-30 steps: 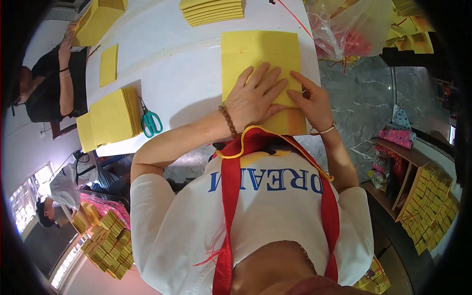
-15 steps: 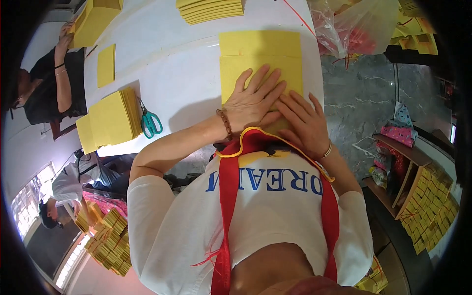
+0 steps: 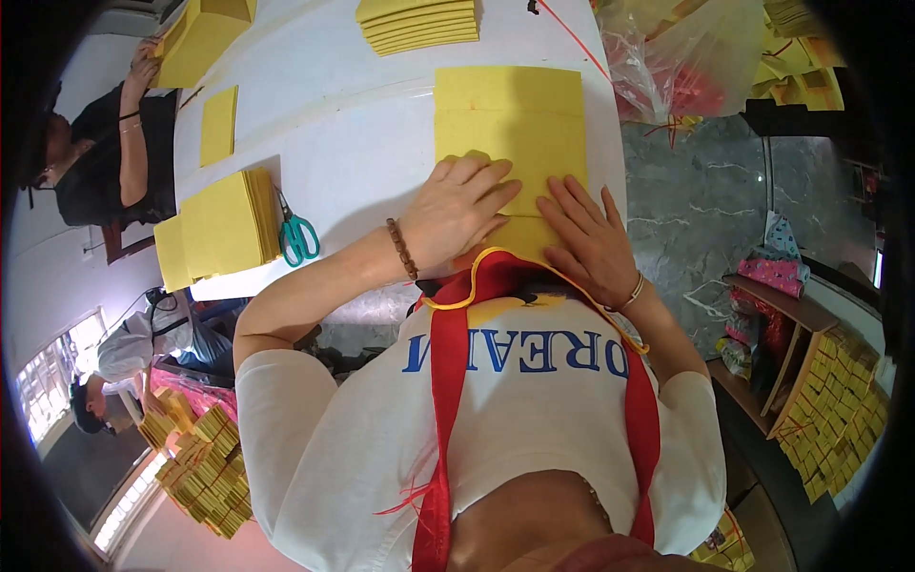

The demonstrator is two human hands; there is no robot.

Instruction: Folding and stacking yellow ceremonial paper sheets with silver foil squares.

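Observation:
A yellow paper sheet (image 3: 515, 138) with crosswise crease lines lies on the white table in front of me. On its near left part rests my left hand (image 3: 462, 208), fingers bent and apart, a brown bead bracelet at the wrist. My right hand (image 3: 593, 238) presses flat on the sheet's near right edge with its fingers stretched out. The sheet's near end runs down toward my red apron (image 3: 457, 381) and is partly hidden by the hands.
Teal-handled scissors (image 3: 300, 238) lie left, beside a stack of yellow paper (image 3: 219, 229). A yellow pile (image 3: 419, 27) stands at the table's far side. A clear plastic bag (image 3: 681, 62) is at the far right. A co-worker's arm (image 3: 132, 143) handles yellow paper at far left.
My left hand has drawn back toward the left and nearer me, its fingers now bent rather than spread flat. The right hand stays almost in place.

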